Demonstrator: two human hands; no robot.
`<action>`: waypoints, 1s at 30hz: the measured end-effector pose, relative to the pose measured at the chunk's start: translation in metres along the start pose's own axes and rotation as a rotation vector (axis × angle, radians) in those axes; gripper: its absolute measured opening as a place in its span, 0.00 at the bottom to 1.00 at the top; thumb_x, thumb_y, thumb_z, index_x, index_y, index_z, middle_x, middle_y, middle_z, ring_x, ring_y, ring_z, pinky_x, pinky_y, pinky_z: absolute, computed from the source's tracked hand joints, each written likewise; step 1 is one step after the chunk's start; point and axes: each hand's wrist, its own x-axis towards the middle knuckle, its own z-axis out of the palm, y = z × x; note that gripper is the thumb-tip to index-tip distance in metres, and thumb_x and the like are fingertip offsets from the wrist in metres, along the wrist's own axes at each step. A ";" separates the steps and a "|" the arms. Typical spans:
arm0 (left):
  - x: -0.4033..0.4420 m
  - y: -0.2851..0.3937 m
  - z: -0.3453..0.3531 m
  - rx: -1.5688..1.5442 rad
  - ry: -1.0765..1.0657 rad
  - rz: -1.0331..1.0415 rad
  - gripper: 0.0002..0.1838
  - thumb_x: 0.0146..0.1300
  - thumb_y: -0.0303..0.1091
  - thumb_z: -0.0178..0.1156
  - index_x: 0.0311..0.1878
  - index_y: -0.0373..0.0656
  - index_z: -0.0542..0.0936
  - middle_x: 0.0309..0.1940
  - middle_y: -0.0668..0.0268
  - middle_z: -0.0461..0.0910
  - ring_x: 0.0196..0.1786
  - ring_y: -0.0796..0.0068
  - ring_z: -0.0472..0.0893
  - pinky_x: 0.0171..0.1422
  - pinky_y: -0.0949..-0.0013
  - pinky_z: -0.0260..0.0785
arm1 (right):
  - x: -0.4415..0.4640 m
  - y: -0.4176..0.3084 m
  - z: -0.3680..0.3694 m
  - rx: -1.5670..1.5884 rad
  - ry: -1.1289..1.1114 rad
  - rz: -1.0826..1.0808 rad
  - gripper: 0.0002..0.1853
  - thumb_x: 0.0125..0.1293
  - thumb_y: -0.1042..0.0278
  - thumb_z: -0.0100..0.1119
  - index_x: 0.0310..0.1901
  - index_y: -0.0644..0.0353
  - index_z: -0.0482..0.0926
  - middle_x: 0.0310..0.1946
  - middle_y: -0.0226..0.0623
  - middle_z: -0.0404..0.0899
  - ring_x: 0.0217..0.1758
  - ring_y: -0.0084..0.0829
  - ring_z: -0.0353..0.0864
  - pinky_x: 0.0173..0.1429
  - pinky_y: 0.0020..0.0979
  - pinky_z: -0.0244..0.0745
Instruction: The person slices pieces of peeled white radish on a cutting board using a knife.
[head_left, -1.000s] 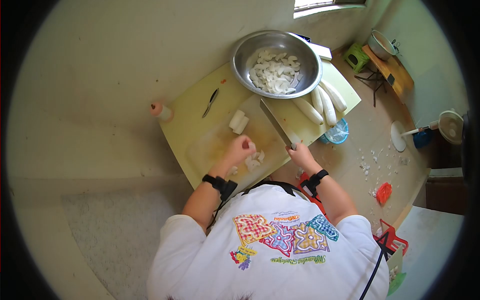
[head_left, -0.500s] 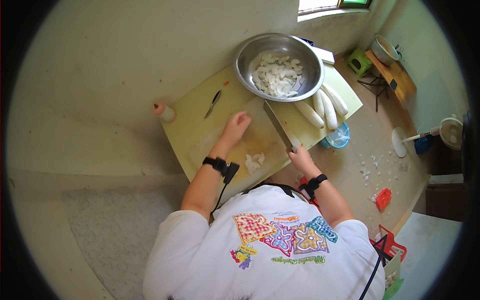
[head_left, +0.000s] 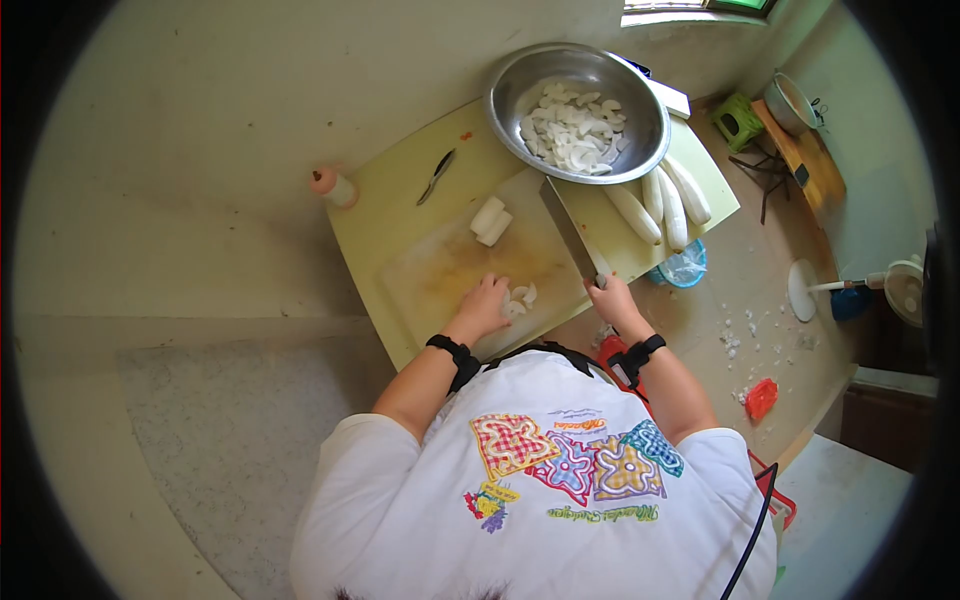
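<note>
My right hand (head_left: pixel 617 302) is wrapped round the handle of a cleaver (head_left: pixel 573 232), whose blade rests along the right side of the cutting board (head_left: pixel 420 285). My left hand (head_left: pixel 484 304) lies on the board with fingers spread, touching the edge of some white slices (head_left: pixel 522 297). Two short peeled white pieces (head_left: pixel 491 221) lie farther up the board. A steel bowl (head_left: pixel 650 150) behind it holds many white slices (head_left: pixel 573 130). Several long peeled white vegetables (head_left: pixel 672 208) lie right of the cleaver.
A peeler (head_left: pixel 436 177) lies on the table's left part, near a pink-capped bottle (head_left: pixel 334 187) by the wall. Below the table's right edge is a blue bin (head_left: pixel 684 265). Farther right are a fan (head_left: pixel 803 290), a red bag (head_left: pixel 761 398) and a green stool (head_left: pixel 737 122).
My left hand went up over the short white pieces, then came back down beside the slices, and its fingers opened. The cleaver stays in my right hand. The view shifted slightly.
</note>
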 end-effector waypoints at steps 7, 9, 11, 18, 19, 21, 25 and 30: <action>0.025 -0.016 0.025 -0.070 -0.012 0.002 0.33 0.41 0.34 0.78 0.52 0.40 0.75 0.51 0.51 0.73 0.56 0.47 0.74 0.60 0.57 0.71 | -0.004 -0.002 0.002 -0.002 0.027 -0.026 0.21 0.65 0.53 0.60 0.37 0.70 0.80 0.27 0.59 0.81 0.33 0.55 0.81 0.38 0.46 0.75; 0.024 -0.018 0.027 -0.104 -0.014 0.014 0.29 0.41 0.32 0.77 0.49 0.40 0.76 0.50 0.51 0.73 0.54 0.48 0.75 0.60 0.57 0.70 | -0.004 -0.003 0.002 -0.012 0.033 -0.014 0.21 0.65 0.53 0.60 0.38 0.70 0.80 0.28 0.59 0.81 0.33 0.56 0.81 0.39 0.46 0.75; 0.021 -0.017 0.031 -0.101 0.009 0.007 0.28 0.42 0.31 0.77 0.47 0.40 0.76 0.49 0.51 0.73 0.54 0.48 0.75 0.60 0.57 0.70 | -0.005 -0.005 0.002 -0.023 0.037 -0.004 0.21 0.65 0.53 0.60 0.38 0.70 0.80 0.28 0.59 0.81 0.34 0.56 0.82 0.39 0.46 0.75; 0.023 -0.017 0.036 -0.118 0.045 0.023 0.22 0.43 0.30 0.76 0.40 0.41 0.74 0.43 0.51 0.75 0.50 0.47 0.75 0.55 0.55 0.70 | -0.004 -0.005 0.001 -0.011 0.020 0.014 0.22 0.65 0.52 0.60 0.38 0.70 0.80 0.28 0.60 0.81 0.35 0.57 0.82 0.40 0.46 0.75; 0.023 -0.018 0.038 -0.118 0.044 0.024 0.22 0.43 0.30 0.76 0.40 0.41 0.74 0.43 0.51 0.75 0.50 0.47 0.75 0.55 0.55 0.70 | -0.004 -0.005 0.001 -0.025 0.017 0.015 0.22 0.65 0.52 0.60 0.38 0.71 0.80 0.28 0.60 0.81 0.35 0.57 0.82 0.40 0.46 0.76; 0.023 -0.020 0.039 -0.112 0.053 0.022 0.21 0.44 0.29 0.75 0.39 0.41 0.74 0.41 0.51 0.76 0.48 0.47 0.75 0.52 0.55 0.70 | -0.005 -0.007 0.000 -0.026 0.019 0.010 0.23 0.65 0.52 0.60 0.38 0.71 0.80 0.28 0.60 0.81 0.35 0.57 0.82 0.40 0.46 0.76; 0.024 -0.020 0.039 -0.129 0.038 0.012 0.22 0.44 0.29 0.75 0.41 0.40 0.75 0.42 0.50 0.76 0.48 0.47 0.76 0.53 0.54 0.71 | -0.005 -0.006 0.002 -0.014 0.026 0.005 0.23 0.65 0.52 0.60 0.38 0.72 0.80 0.28 0.61 0.81 0.35 0.57 0.82 0.40 0.46 0.76; 0.025 -0.024 0.053 -0.209 0.002 0.061 0.21 0.48 0.28 0.71 0.46 0.37 0.76 0.44 0.47 0.78 0.50 0.46 0.77 0.55 0.54 0.71 | -0.003 -0.002 0.004 -0.026 0.026 0.009 0.24 0.65 0.51 0.60 0.39 0.72 0.80 0.29 0.61 0.81 0.35 0.57 0.82 0.41 0.46 0.76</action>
